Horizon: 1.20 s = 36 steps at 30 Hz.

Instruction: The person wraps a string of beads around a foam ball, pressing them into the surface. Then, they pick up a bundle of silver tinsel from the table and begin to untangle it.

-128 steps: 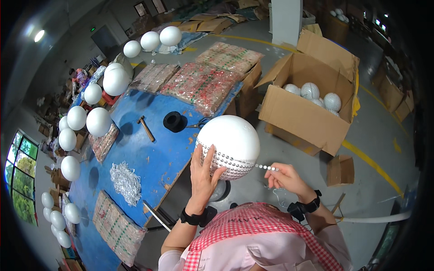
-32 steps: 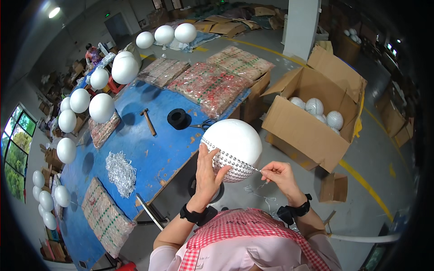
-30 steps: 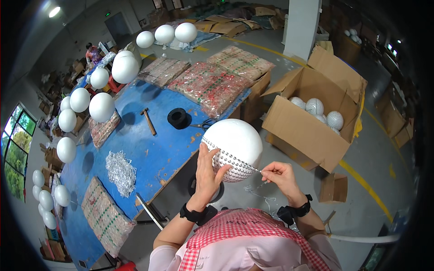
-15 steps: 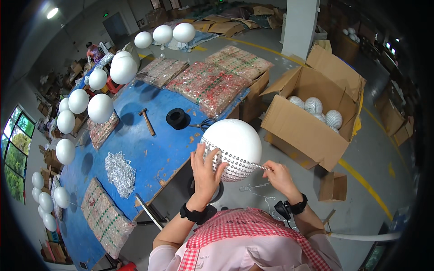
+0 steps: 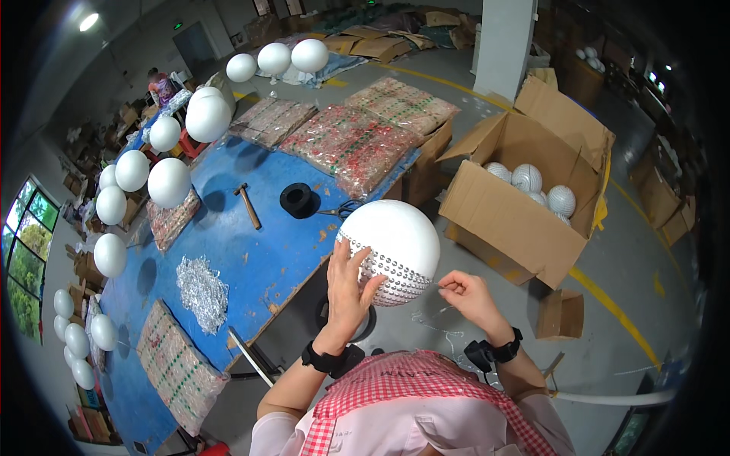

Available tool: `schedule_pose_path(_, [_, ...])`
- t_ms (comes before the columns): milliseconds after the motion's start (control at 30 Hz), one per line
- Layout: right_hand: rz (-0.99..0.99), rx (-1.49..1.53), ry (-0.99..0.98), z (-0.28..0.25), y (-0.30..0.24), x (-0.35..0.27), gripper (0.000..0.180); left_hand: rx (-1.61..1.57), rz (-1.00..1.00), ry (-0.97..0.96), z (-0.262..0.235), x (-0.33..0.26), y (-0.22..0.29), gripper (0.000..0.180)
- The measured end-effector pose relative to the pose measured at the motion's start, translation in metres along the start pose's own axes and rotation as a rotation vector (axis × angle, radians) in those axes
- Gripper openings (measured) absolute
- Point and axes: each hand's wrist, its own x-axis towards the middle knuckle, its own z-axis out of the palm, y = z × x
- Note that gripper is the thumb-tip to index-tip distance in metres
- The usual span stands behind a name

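Observation:
A large white foam ball [image 5: 395, 232] stands in front of me at the table's edge. Rows of silver beads [image 5: 399, 277] wrap its lower part. My left hand [image 5: 350, 289] grips the ball's left side, thumb and fingers spread over the beads. Just right of the ball is my right hand [image 5: 468, 302], its fingertips pinched on the thin end of the bead string; little of that end shows. A loose silvery strand [image 5: 441, 327] hangs below, between the hands. What bears the ball's weight underneath is mostly hidden.
The blue table [image 5: 258, 281] holds a hammer [image 5: 247, 207], a black spool [image 5: 299, 200], scissors [image 5: 346, 209], a silver bead pile [image 5: 201, 295] and bagged packs [image 5: 350, 144]. White balls [image 5: 169, 182] stand along its far left. An open carton [image 5: 509, 220] holds wrapped balls. Far back, a person [image 5: 161, 87] works.
The bead strand stretched between ball and right hand no longer shows taut. My right hand has shifted slightly right and its fingers have curled; my left hand barely moved on the ball.

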Motion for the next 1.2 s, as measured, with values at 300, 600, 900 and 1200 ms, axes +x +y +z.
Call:
schedule_pose_path(300, [0.077,0.497,-0.129,-0.009,-0.020,-0.016,0.019,-0.038,-0.010,-0.088,0.002,-0.002,-0.001,0.049])
schedule_pose_path(600, [-0.025,0.409,0.031,-0.013,-0.044,-0.030,0.016,0.048,0.037,-0.066,0.001,-0.003,0.002,0.053])
schedule_pose_path(900, [-0.252,0.180,0.272,-0.009,-0.045,-0.027,0.012,0.008,-0.002,-0.066,0.001,-0.004,0.005,0.051])
schedule_pose_path(1200, [-0.052,0.335,0.237,0.001,-0.012,-0.017,0.012,-0.045,-0.067,-0.055,0.002,-0.003,0.001,0.059])
